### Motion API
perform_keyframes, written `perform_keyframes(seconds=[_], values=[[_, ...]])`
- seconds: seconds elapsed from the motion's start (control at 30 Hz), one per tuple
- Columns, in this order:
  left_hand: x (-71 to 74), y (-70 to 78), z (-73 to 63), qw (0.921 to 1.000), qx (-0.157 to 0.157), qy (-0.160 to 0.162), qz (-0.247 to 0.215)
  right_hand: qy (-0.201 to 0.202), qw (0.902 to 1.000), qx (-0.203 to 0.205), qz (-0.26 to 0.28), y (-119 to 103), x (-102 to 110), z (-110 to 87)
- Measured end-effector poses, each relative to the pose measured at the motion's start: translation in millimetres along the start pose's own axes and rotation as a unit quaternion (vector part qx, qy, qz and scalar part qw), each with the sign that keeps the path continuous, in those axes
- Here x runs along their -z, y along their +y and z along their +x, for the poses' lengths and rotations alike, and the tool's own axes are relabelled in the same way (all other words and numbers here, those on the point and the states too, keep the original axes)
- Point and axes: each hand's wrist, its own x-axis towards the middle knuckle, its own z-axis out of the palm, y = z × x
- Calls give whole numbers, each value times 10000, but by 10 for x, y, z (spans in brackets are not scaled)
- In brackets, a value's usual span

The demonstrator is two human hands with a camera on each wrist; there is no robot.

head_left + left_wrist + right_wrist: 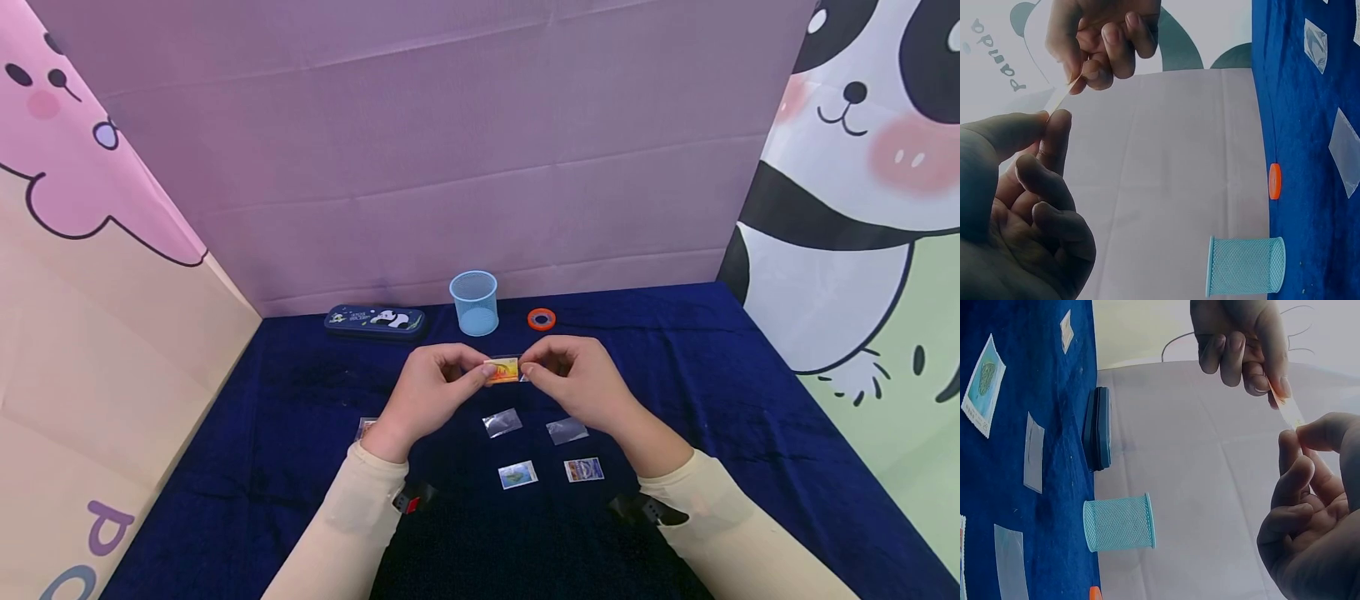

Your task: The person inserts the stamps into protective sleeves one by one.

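Observation:
Between finger and thumb, my left hand point(429, 393) pinches the left end of a small yellow-orange stamp point(504, 370) held up above the cloth. A strip of clear plastic sleeve point(522, 375) shows at the stamp's right edge, where my right hand point(583, 382) pinches it. How far the stamp lies inside the sleeve, I cannot tell. In the right wrist view the held stamp point(1287, 410) spans the gap between both hands' fingertips. Below the hands lie two clear sleeves point(502, 422) and two stamps, one blue-green point(517, 475) and one darker blue point(583, 470).
Along the back of the dark blue cloth point(292, 467) stand a panda pencil case point(375, 322), a light blue mesh cup point(475, 304) and an orange tape roll point(541, 319). Another stamp point(365, 427) is partly hidden by the left wrist. Fabric walls enclose the back and sides.

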Motion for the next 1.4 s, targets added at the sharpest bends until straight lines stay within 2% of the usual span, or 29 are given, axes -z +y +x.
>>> perform_keyframes(seconds=[0.3,0.7,1.03,1.23,1.4], values=[[5,0,4,9999,-12,9,-140,7,10000,11,-72,-24,17,14],[59,-32,6,10000,-16,49,64,-123,9999,-59,51,-28,33,15],[106,-140,35,9995,277,112,121,-116,9996,-161,-179,43,53,31],[125,-232,61,9984,437,180,317,-316,9973,-346,-563,135,24,-13],[145,-281,65,9962,639,337,490,-556,9951,-551,-607,204,23,-106]])
